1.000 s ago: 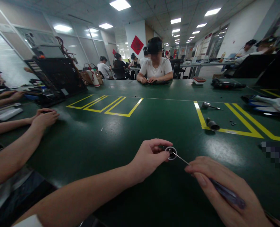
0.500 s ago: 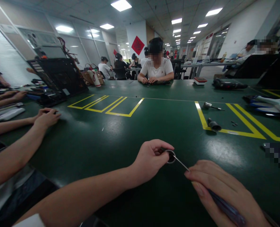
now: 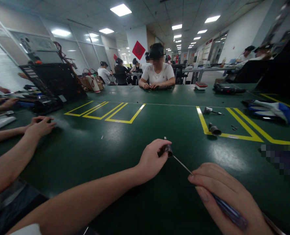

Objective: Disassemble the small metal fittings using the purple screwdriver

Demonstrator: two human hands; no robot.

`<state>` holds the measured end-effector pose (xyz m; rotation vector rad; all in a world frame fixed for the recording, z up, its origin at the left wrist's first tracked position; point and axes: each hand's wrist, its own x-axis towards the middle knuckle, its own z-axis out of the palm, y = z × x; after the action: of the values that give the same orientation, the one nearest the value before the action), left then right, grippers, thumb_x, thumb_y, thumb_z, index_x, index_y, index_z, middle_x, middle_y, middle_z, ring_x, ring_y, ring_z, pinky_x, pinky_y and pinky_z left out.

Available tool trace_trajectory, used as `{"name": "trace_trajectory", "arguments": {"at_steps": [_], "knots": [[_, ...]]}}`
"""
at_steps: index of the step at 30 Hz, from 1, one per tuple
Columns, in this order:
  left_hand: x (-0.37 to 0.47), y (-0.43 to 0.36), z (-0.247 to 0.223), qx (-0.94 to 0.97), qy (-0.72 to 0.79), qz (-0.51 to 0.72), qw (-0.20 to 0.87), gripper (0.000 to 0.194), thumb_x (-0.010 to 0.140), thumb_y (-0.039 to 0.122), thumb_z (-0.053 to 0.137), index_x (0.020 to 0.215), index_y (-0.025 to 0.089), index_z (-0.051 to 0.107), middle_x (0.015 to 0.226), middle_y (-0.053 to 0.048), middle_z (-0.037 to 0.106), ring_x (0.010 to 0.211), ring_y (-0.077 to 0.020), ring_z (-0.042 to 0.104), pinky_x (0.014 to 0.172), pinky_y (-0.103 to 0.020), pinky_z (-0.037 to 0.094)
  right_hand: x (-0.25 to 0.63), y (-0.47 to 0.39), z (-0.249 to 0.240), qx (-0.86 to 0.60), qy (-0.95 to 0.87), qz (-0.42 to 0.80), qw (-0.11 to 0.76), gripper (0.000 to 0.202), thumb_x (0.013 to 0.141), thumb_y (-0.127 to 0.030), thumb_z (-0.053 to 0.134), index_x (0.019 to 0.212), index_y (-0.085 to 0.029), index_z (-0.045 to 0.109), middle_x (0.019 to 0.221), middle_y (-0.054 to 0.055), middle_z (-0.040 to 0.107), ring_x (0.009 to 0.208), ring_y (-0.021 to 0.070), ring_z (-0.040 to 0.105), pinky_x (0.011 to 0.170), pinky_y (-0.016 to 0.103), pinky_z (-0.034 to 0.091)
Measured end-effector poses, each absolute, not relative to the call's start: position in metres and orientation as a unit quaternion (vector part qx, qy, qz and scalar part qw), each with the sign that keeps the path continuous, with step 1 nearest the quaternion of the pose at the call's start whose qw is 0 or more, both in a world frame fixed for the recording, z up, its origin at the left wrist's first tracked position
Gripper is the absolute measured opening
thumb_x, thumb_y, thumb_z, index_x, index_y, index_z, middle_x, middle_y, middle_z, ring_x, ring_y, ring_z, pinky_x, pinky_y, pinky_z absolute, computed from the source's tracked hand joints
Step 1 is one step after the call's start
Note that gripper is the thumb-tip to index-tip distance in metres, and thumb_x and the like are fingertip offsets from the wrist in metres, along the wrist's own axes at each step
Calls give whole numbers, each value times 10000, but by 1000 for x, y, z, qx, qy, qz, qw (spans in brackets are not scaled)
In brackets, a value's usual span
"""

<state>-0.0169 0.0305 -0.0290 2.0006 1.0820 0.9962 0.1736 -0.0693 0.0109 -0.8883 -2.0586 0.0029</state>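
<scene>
Between the thumb and fingers of my left hand is a small dark metal cup-shaped part, tilted, with a short stem poking up above the fingers. My right hand is wrapped round a screwdriver with a translucent purple-blue handle, its forefinger and thumb along the thin shaft. The screwdriver's tip lies at the lower rim of the cup-shaped part; whether it touches or sits just apart, I cannot tell. Further off, a similar metal cup part and another with a thin shaft lie on the green table.
Yellow tape marks the table. Small dark bits lie by the metal parts. Blue-and-white gloves, a black tool and a red-and-white box are further right. A co-worker's hands rest at left; another person sits opposite.
The cup-shaped part has turned: its open round end faced me with the screwdriver tip inside, and now its side and stem show, with the tip at the rim. The view has shifted slightly.
</scene>
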Motion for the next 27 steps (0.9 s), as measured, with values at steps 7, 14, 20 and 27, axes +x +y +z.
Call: {"name": "trace_trajectory", "arguments": {"at_steps": [7, 14, 20, 27], "knots": [[36, 88, -29, 828, 400, 312, 239, 391, 766, 133, 554, 1152, 195, 566, 1085, -50, 642, 980, -182, 597, 896, -352, 486, 167, -70, 11, -369, -815, 16, 447, 225, 867, -146, 487, 1062, -238, 554, 857, 19, 666, 882, 163, 632, 763, 276, 498], [104, 114, -21, 867, 357, 277, 211, 356, 765, 145, 531, 1116, 143, 587, 1091, -82, 648, 999, -213, 592, 920, -362, 464, 180, -61, 18, -406, -783, 17, 471, 213, 869, -163, 497, 1042, -252, 586, 968, 30, 660, 918, 166, 619, 808, 293, 498], [115, 114, -19, 875, 328, 281, 219, 382, 754, 249, 546, 1115, 130, 583, 1093, -91, 616, 977, -212, 577, 881, -336, 477, 223, -15, 41, -599, -585, 13, 546, 254, 892, -399, 486, 1099, -293, 589, 963, 15, 700, 813, 183, 679, 714, 338, 559], [111, 117, -20, 798, 390, 341, 308, 451, 781, 294, 512, 1200, 126, 517, 1184, -108, 542, 989, -205, 554, 834, -316, 488, 289, 92, 45, -743, -563, -32, 361, 225, 877, -295, 562, 1048, -154, 599, 1072, 61, 626, 937, 194, 613, 810, 417, 496]]}}
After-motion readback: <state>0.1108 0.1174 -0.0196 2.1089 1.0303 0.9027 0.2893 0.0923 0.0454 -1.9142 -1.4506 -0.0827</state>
